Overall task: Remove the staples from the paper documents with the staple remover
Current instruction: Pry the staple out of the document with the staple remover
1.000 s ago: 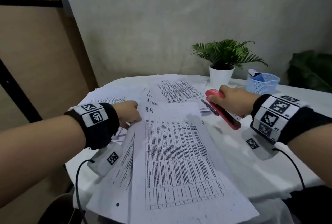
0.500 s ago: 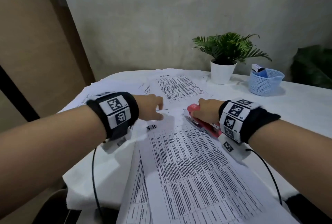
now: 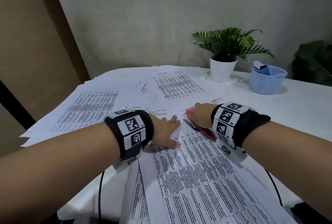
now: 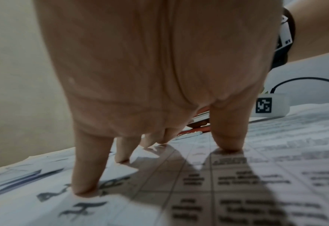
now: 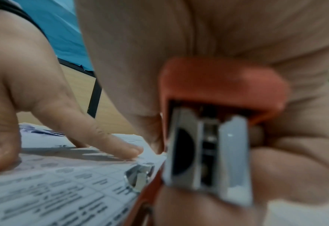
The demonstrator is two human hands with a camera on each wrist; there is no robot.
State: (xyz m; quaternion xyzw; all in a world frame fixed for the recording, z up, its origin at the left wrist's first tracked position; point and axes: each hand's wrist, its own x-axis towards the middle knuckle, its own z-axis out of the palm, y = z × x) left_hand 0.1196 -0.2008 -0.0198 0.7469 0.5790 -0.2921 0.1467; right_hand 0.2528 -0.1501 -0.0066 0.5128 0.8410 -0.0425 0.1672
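A printed document [image 3: 197,175] with a table of text lies in front of me on the white table. My left hand [image 3: 166,130] presses down on its top edge with straight, spread fingers [image 4: 86,175], near handwritten letters. My right hand [image 3: 202,116] grips a red staple remover [image 3: 190,112] with a metal jaw, at the document's top right corner. In the right wrist view its red body [image 5: 221,82] and metal parts [image 5: 208,152] fill the frame, and a metal tip [image 5: 138,175] rests on the paper. No staple can be made out.
Several more printed sheets [image 3: 89,105] lie fanned over the left and far side of the table. A potted plant [image 3: 222,58] in a white pot and a blue mesh basket [image 3: 265,80] stand at the back right. Cables hang from both wrist cameras.
Both hands have moved in toward the top of the near document. The left hand went from beside the sheets to pressing flat on the paper; the right brought the remover to the corner.
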